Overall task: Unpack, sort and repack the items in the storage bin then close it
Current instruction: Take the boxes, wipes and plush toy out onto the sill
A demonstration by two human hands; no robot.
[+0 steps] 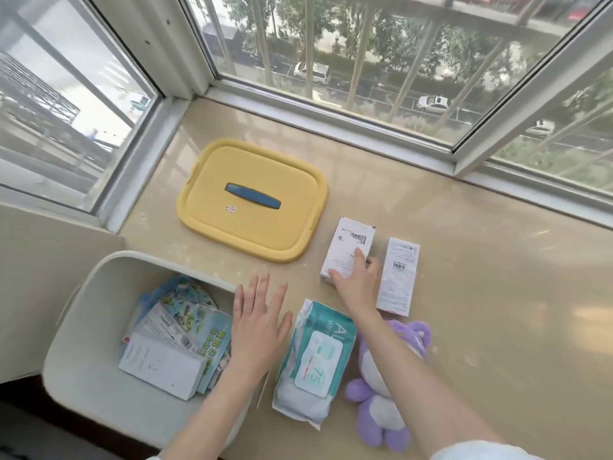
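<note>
Soft, bright daylight pours in through the windows [365, 61] at the top and left, even enough that nothing casts a hard shadow; only faint grey smudges lie under the left hand [258, 323] and the forearms. The glossy beige sill [481, 260] carries pale reflections, strongest towards the right edge. The left pane is washed out to near white. Wide-angle distortion bows the window frames outward at the edges. Detail is soft overall: the street outside is hazy, the print on the white box [345, 240] is unreadable, and the left fingertips are slightly smeared.
</note>
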